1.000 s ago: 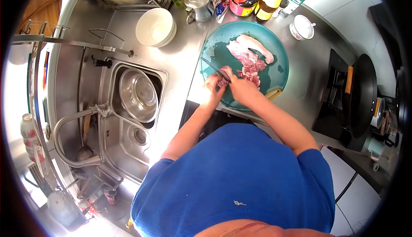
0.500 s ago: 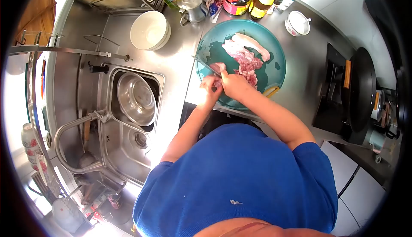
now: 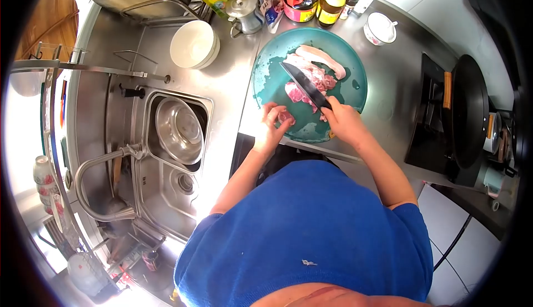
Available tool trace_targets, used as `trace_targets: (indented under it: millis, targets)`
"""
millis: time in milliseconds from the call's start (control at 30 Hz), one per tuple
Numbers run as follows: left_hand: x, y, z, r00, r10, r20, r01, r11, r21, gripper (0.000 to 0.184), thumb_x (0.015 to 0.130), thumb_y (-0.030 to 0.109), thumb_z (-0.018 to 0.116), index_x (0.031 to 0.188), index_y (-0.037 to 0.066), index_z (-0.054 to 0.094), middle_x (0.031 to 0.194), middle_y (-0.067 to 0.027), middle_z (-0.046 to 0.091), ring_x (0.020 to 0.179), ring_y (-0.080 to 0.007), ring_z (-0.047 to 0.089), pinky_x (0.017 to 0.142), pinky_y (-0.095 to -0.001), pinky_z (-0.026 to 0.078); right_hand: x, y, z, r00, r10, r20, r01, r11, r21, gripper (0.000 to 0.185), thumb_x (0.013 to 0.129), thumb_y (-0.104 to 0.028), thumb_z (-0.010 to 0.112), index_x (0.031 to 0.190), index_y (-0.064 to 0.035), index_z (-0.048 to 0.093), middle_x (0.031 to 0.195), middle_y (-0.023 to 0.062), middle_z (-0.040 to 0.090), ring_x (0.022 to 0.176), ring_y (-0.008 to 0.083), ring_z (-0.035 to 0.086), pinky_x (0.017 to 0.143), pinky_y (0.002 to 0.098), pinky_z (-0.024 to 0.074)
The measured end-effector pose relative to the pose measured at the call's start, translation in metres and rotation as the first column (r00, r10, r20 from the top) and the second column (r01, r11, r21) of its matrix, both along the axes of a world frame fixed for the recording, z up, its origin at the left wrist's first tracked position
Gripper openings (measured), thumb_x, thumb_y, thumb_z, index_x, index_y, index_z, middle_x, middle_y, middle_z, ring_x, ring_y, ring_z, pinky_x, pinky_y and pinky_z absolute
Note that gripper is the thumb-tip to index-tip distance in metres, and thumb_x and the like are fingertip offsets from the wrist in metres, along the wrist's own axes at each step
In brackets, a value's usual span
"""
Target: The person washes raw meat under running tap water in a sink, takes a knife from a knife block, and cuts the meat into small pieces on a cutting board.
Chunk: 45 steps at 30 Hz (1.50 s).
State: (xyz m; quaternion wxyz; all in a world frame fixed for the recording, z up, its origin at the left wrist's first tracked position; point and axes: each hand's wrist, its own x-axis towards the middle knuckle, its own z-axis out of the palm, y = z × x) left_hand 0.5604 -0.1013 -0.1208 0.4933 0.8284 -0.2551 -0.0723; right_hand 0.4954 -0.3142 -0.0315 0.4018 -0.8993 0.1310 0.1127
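My right hand (image 3: 344, 121) is wrapped round the handle of a kitchen knife (image 3: 304, 85). Its dark, broad blade points up and left across the round green cutting board (image 3: 267, 85), over the raw meat. Beside the blade lies a pink slice of meat (image 3: 295, 92), and a pile of cut meat (image 3: 317, 77) is partly hidden behind it. A long pale strip of fatty meat (image 3: 322, 58) rests at the board's far side. At the near left of the board, my left hand (image 3: 270, 128) has its fingers closed on a small piece of meat (image 3: 286, 118).
A double sink (image 3: 161, 196) with a steel basin (image 3: 179, 129) is on the left. White bowls (image 3: 194, 45), a metal pot (image 3: 244, 11) and sauce bottles (image 3: 333, 1) stand behind the board. A small white bowl (image 3: 380, 29) and a wok (image 3: 469, 118) are on the right.
The knife has moved right, away from my left hand, and its blade now lies over the meat pile. A meat slice is now beside the blade. My hands have moved apart.
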Motion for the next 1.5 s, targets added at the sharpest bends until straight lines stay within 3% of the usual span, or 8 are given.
trace_targets:
  millis: [333,533,667,800,933,1000,1167,1500]
  targets:
    - [0.01,0.02,-0.011,0.978,0.206,-0.039,-0.195,0.962,0.191,0.035,0.069,0.01,0.075,0.099,0.001,0.058,0.092,-0.0133,0.055,0.074,-0.0247,0.056,0.067,-0.0362,0.048,-0.032,0.001,0.001,0.995,0.023,-0.095,-0.038,0.986,-0.162,0.02,0.092,-0.021,0.049,0.096,-0.0026,0.045,0.072,0.0227,0.062,0.07,0.0417,0.06,0.061,0.0508,0.0459]
    - [0.006,0.018,-0.003,0.991,-0.107,0.082,0.081,0.96,0.27,0.026,0.07,0.006,0.073,0.089,0.002,0.056,0.083,-0.0115,0.056,0.072,-0.0222,0.057,0.064,-0.0323,0.047,-0.041,0.011,-0.022,0.971,0.189,-0.145,-0.219,0.947,-0.234,0.019,0.091,-0.022,0.05,0.094,-0.0039,0.045,0.072,0.0212,0.062,0.071,0.0399,0.062,0.063,0.0499,0.0472]
    - [0.001,0.003,0.035,0.832,0.024,-0.554,0.057,0.99,0.129,0.019,0.075,0.001,0.068,0.084,0.003,0.052,0.091,-0.0101,0.061,0.081,-0.0142,0.06,0.069,-0.0278,0.048,-0.04,0.007,-0.026,0.97,0.18,-0.164,-0.217,0.945,-0.245,0.02,0.091,-0.022,0.05,0.094,-0.0026,0.045,0.073,0.0213,0.063,0.073,0.0399,0.062,0.067,0.0497,0.0468]
    - [0.0,0.004,0.001,0.701,-0.142,-0.699,-0.312,0.821,-0.479,0.028,0.082,-0.01,0.056,0.104,0.004,0.046,0.097,-0.0105,0.061,0.082,-0.0167,0.063,0.073,-0.0277,0.052,-0.043,0.004,-0.02,0.974,0.177,-0.137,-0.206,0.951,-0.229,0.021,0.091,-0.022,0.049,0.094,-0.002,0.045,0.073,0.0218,0.063,0.073,0.0402,0.062,0.068,0.0492,0.0468]
    - [-0.005,-0.004,-0.006,0.629,0.033,-0.777,-0.405,0.867,-0.291,0.032,0.085,-0.005,0.055,0.114,0.002,0.044,0.102,-0.0146,0.059,0.076,-0.0206,0.065,0.064,-0.0281,0.054,-0.047,0.007,-0.023,0.984,0.146,-0.103,-0.167,0.958,-0.235,0.02,0.091,-0.022,0.049,0.094,-0.0025,0.045,0.072,0.0211,0.063,0.069,0.0401,0.061,0.065,0.0484,0.0473]
    - [-0.009,-0.006,-0.011,0.721,0.217,-0.658,-0.254,0.966,0.04,0.032,0.084,0.006,0.063,0.11,-0.001,0.047,0.096,-0.0121,0.059,0.062,-0.0157,0.062,0.048,-0.0267,0.05,-0.051,0.011,-0.024,0.988,0.139,-0.073,-0.153,0.958,-0.243,0.02,0.091,-0.022,0.049,0.093,-0.0031,0.044,0.071,0.0205,0.063,0.068,0.0398,0.062,0.063,0.0481,0.0475]
    - [-0.026,-0.006,-0.004,0.936,0.327,-0.132,-0.299,0.934,0.194,0.037,0.074,0.006,0.071,0.104,0.0,0.051,0.095,-0.0147,0.055,0.072,-0.0233,0.059,0.064,-0.0334,0.048,-0.054,0.02,-0.021,0.969,0.236,-0.07,-0.247,0.93,-0.272,0.018,0.091,-0.022,0.049,0.089,-0.0051,0.043,0.07,0.0187,0.063,0.066,0.0387,0.062,0.062,0.0479,0.048]
    - [-0.022,0.003,0.0,0.945,0.058,0.321,-0.094,0.991,0.097,0.028,0.067,-0.002,0.07,0.092,0.002,0.058,0.097,-0.0123,0.055,0.084,-0.0297,0.055,0.072,-0.0388,0.046,-0.049,0.026,-0.013,0.91,0.313,-0.272,-0.381,0.892,-0.245,0.018,0.092,-0.022,0.047,0.091,-0.0043,0.043,0.07,0.0201,0.063,0.07,0.0376,0.063,0.064,0.0479,0.0486]
